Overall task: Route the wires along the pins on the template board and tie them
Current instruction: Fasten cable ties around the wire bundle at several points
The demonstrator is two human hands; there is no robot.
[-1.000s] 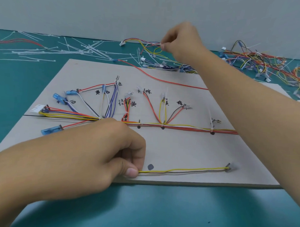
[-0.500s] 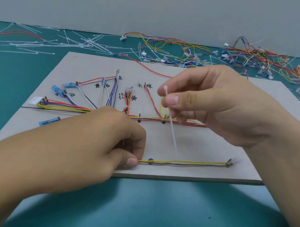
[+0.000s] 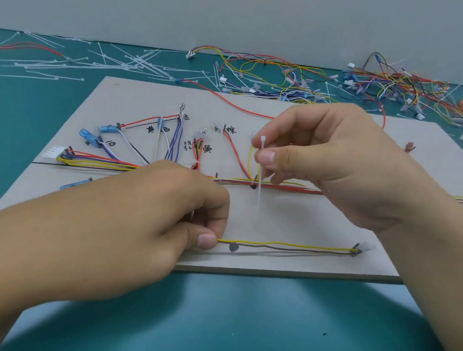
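Note:
A grey template board [image 3: 289,219] lies on the teal table, with coloured wires routed between its pins and handwritten labels. My left hand [image 3: 155,214] pinches one end of a yellow-and-brown wire pair [image 3: 288,247] that runs right along the board's near edge to a pin [image 3: 356,250]. My right hand [image 3: 330,163] pinches a white cable tie [image 3: 259,176] near its head, and the tie hangs straight down above the board. The main red and yellow wire bundle [image 3: 285,187] crosses the board behind the tie.
Several loose white cable ties [image 3: 103,63] are scattered on the table at the back left. A tangle of spare wire harnesses [image 3: 372,85] lies at the back right. A long red wire [image 3: 227,100] crosses the board's far edge. A grey wall stands behind.
My right hand came back from the far pile with a white cable tie and now holds it upright over the board's middle. My left hand kept its pinch on the wire pair.

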